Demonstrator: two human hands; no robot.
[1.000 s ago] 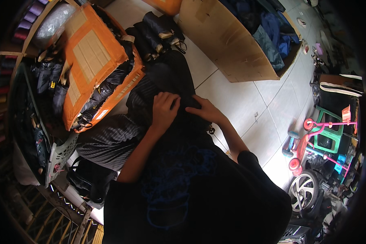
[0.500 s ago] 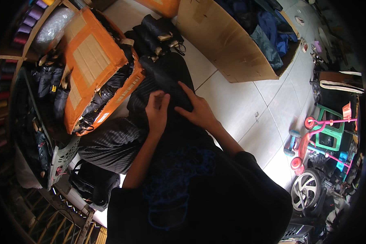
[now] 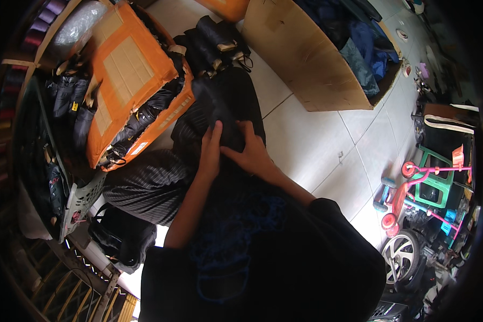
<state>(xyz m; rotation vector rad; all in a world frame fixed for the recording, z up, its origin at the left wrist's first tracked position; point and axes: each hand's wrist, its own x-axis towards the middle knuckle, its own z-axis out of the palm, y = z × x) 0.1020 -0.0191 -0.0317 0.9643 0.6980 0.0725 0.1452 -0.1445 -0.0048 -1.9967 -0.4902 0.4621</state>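
A dark, soft-looking rolled bundle (image 3: 211, 102) lies over my lap, slanting away from me; its exact kind is hard to make out against the dark clothing. My left hand (image 3: 211, 150) presses along the left side of its near end, fingers together. From the right, my right hand (image 3: 250, 152) grips the same end, with the thumb toward the left hand and the fingers curled over the cloth. Beyond my knee, several similar black rolled bundles (image 3: 209, 45) with tan ends and a cord loop lie on the floor.
At left, an orange-taped carton (image 3: 124, 70) holds more black bundles, beside a grey plastic basket (image 3: 80, 206). A big cardboard box (image 3: 300, 59) with blue cloth stands ahead. To the right are a pink scooter (image 3: 413, 182), green stool (image 3: 440, 188) and wheel (image 3: 401, 255).
My right hand has drawn its fingers in from spread to gripping the bundle. My left hand has straightened its curled fingers against it. The bundle's far end has shifted slightly rightward.
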